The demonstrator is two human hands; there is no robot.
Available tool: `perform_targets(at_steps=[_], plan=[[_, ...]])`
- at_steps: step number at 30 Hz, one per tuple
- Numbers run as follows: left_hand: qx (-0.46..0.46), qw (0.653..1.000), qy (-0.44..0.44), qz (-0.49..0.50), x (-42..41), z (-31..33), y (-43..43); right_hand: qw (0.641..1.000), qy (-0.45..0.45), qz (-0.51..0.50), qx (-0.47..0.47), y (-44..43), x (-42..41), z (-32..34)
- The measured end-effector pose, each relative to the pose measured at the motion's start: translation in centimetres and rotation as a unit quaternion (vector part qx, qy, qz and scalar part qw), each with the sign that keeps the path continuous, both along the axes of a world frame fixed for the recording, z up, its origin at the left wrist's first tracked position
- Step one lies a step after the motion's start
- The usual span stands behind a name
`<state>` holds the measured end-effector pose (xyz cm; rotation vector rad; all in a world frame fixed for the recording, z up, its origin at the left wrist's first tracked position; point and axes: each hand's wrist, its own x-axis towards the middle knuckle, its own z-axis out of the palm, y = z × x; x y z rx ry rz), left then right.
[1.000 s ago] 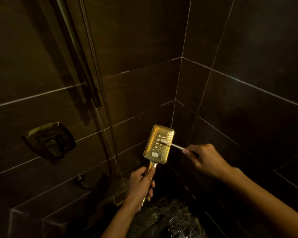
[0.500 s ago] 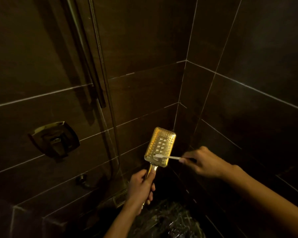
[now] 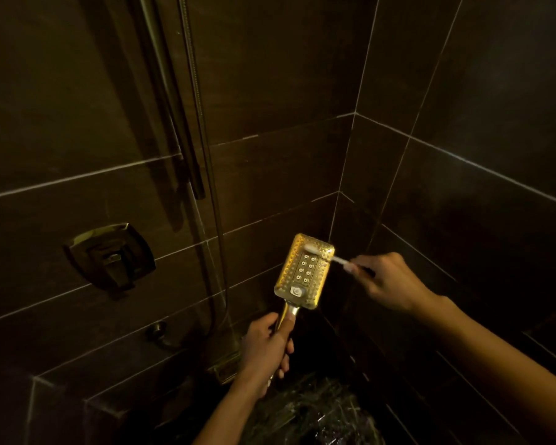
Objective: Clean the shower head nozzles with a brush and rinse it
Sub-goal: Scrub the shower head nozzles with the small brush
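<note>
A rectangular gold shower head (image 3: 304,272) stands upright in a dark tiled corner, its nozzle face turned toward me. My left hand (image 3: 268,345) is closed around its handle just below the head. My right hand (image 3: 386,282) grips a white brush (image 3: 326,254) by the handle, from the right. The brush's bristle end rests on the top edge of the nozzle face. A white button sits near the bottom of the face.
A metal hose (image 3: 203,175) and a slide rail (image 3: 174,101) run down the left wall. A square mixer valve (image 3: 109,256) sits on that wall, a hose outlet (image 3: 157,330) below it. Dark marbled floor (image 3: 315,412) lies beneath.
The brush head moved from the bottom of the nozzle face, near the button, up to its top edge. My right hand rose with it. My left hand kept its grip.
</note>
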<state>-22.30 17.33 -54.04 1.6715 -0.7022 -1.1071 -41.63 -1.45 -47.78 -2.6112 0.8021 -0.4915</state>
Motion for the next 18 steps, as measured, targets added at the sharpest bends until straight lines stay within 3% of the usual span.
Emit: perform_targets(at_steps=[2,7,10,14,16,18], plan=[[-0.001,1.0,-0.003,-0.002,0.0,0.1,0.0,0.999,-0.024,-0.025,0.01,-0.4,-0.2,0.1],[0.0,1.0,-0.001,0.001,0.1,0.0,0.0,0.986,0.089,0.132,0.041,1.7,0.2,-1.0],[0.001,1.0,-0.003,-0.001,0.0,0.0,0.1,0.993,0.052,0.1,0.025,1.6,0.3,-1.3],[0.0,1.0,-0.004,0.0,0.1,0.1,0.1,0.999,-0.034,-0.029,-0.007,0.6,0.4,-0.9],[0.0,1.0,-0.006,-0.001,0.1,0.2,0.2,1.0,-0.018,-0.014,0.003,0.5,0.5,-0.5],[0.003,1.0,-0.006,-0.001,0.1,0.1,0.1,0.995,0.051,0.072,0.036,1.2,1.0,-0.3]])
